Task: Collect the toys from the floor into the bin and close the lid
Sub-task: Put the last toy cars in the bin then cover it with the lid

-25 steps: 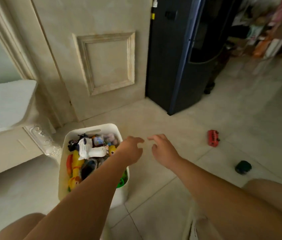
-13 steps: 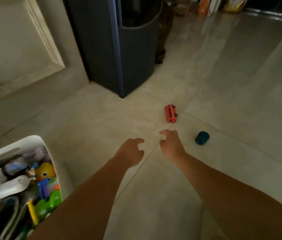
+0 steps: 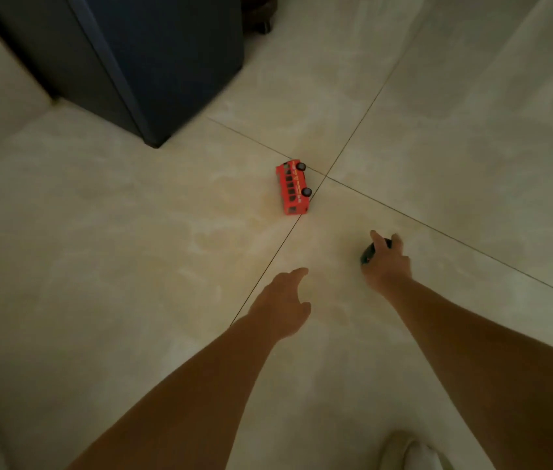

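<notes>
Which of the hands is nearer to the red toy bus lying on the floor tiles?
Left. The left hand hovers open just below the red double-decker toy bus, empty. The right hand is off to the bus's lower right, closing around a small dark round toy.

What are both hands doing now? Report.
Left hand: open, empty, above the floor.
Right hand: fingers closing around the small dark toy; grasp not confirmed.
</notes>
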The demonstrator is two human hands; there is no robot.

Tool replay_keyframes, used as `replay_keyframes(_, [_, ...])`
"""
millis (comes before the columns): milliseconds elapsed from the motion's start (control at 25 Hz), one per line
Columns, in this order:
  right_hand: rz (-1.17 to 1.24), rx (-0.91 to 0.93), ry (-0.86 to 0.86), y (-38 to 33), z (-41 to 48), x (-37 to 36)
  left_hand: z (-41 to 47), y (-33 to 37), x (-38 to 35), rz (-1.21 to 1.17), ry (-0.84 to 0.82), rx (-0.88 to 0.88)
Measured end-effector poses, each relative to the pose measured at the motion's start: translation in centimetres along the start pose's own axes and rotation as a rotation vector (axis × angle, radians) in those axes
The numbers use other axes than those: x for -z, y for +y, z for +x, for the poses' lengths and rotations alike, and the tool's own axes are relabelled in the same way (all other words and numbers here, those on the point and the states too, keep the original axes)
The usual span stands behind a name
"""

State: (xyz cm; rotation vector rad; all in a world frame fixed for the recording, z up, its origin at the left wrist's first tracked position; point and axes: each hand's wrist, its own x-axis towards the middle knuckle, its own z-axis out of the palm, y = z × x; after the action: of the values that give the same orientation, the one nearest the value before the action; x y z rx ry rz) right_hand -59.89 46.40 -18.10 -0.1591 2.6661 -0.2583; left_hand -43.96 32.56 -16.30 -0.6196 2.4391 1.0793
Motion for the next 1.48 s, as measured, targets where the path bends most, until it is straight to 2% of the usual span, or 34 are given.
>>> replay_keyframes(160, [0.19, 0.151, 0.037, -2.4, -0.3, -1.3, 1.4, -1.1, -0.6, -0.056, 0.032, 0.086])
replay_keyframes(280, [0.501, 0.262, -0.135, -6.6, -3.4, -2.1, 1.9, -1.1, 0.5, -0.113, 0.171, 0.073])
replay_keyframes(440, [0.624, 0.3, -0.42, -11.6, -5.1, -2.7, 1.6, -3.0, 3.8, -0.167, 0.288, -0.006])
replay_keyframes(480, [0.605, 0.311, -0.429, -12.5, -5.0, -2.7, 1.2, -3.6, 4.6, -0.209, 0.291, 0.018])
replay_keyframes(520, [0.516, 0.339, -0.351, -13.2, -4.4, -2.7, 0.8, -4.2, 5.2, -0.248, 0.295, 0.044])
replay_keyframes(640, [0.101, 0.465, 0.117, -14.3, -1.1, -2.1, -0.3, -5.4, 6.0, -0.318, 0.334, 0.096])
replay_keyframes(680, [-0.024, 0.475, 0.161, -14.7, 0.2, -1.8, -0.6, -5.9, 6.1, -0.336, 0.342, 0.103])
replay_keyframes(840, [-0.322, 0.444, -0.018, -16.3, 4.5, -1.5, -1.3, -7.4, 6.2, -0.378, 0.318, 0.113])
replay_keyframes(1040, [-0.295, 0.331, -0.145, -17.3, 6.5, -2.5, -2.0, -8.6, 6.0, -0.378, 0.312, 0.129])
replay_keyframes(1200, [-0.394, 0.402, -0.009, -16.9, 5.0, -3.1, -2.4, -8.8, 6.1, -0.376, 0.316, 0.135])
replay_keyframes(1320, [-0.203, 0.375, 0.02, -15.7, 3.2, -4.0, -3.0, -8.5, 6.0, -0.371, 0.315, 0.13])
replay_keyframes(1480, [-0.219, 0.459, 0.127, -12.9, -2.8, -6.8, -4.8, -8.0, 6.0, -0.373, 0.322, 0.115])
